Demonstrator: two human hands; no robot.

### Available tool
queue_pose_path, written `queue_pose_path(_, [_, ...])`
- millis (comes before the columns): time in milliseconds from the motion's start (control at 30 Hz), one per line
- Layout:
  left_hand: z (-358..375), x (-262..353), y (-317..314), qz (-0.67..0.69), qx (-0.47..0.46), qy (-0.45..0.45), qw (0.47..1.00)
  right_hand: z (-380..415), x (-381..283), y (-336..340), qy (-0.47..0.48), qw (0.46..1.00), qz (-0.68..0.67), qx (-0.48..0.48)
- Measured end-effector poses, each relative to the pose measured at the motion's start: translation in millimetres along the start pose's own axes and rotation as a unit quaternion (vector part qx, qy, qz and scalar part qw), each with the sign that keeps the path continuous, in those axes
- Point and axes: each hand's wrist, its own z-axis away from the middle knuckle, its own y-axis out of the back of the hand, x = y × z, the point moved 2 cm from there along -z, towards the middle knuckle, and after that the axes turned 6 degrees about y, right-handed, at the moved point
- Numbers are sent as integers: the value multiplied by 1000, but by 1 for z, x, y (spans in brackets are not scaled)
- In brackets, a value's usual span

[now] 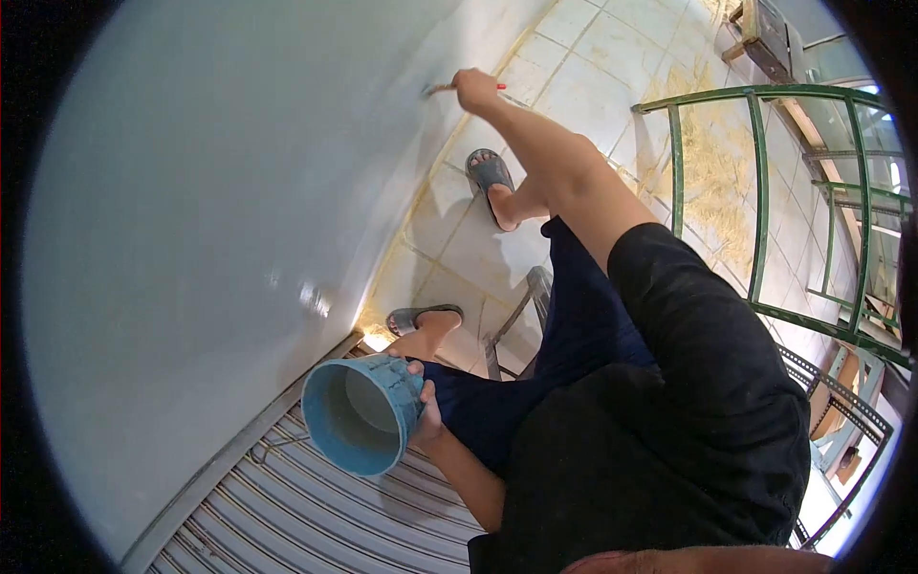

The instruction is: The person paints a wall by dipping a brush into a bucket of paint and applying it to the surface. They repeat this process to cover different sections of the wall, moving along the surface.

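A blue bucket (397,383) with whitish liquid inside hangs tilted at the lower left of the view. My left hand (427,407) is wrapped round its right side, fingers on the outer wall. Farther up, my right hand (475,91) grips a paintbrush (442,89) with a red handle end. The brush's tip touches or nearly touches the grey-white wall (239,191), which has a wet-looking, shiny patch lower down.
A ribbed metal shutter (335,507) lies at the bottom left. Green metal frames (762,191) stand at the right on the tiled floor (593,86), which has yellowish smears. A stool (537,287) is by my legs. A wooden piece (765,38) is at the top right.
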Motion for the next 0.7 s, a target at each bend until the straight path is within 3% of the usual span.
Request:
queue_pose_path(67, [2, 3, 7, 8, -1, 8, 1000, -2, 13, 29, -89, 995, -28, -19])
queue_pose_path(167, [4, 8, 17, 21, -5, 16, 1000, -6, 24, 48, -137, 988, -78, 6])
queue_pose_path(200, [4, 8, 16, 23, -2, 17, 1000, -10, 27, 39, -136, 988, -77, 7])
queue_pose_path(267, [4, 5, 12, 33, 0, 10, 999, -18, 18, 15, -39, 991, -124, -23])
queue_pose_path(367, [5, 3, 8, 39, 1, 2, 999, 0, -28, 11, -69, 984, -165, -11])
queue_pose_path(467, [2, 2, 8, 50, -16, 10, 999, 10, -35, 8, -57, 980, -192, 4])
queue_pose_path(533, [1, 1, 8, 66, -26, 21, 997, 15, -33, 8, 117, 980, -142, -73])
queue_pose_path(600, [1, 0, 7, 42, -12, 9, 999, 32, -37, 18, 159, 969, -177, -69])
queue_pose_path(667, [-2, -2, 5, 35, -16, 11, 999, 41, -40, 20, 237, 939, -170, -184])
queue_pose_path(700, [-3, -3, 4, 27, -21, 13, 999, 42, -38, 20, 256, 931, -201, -166])
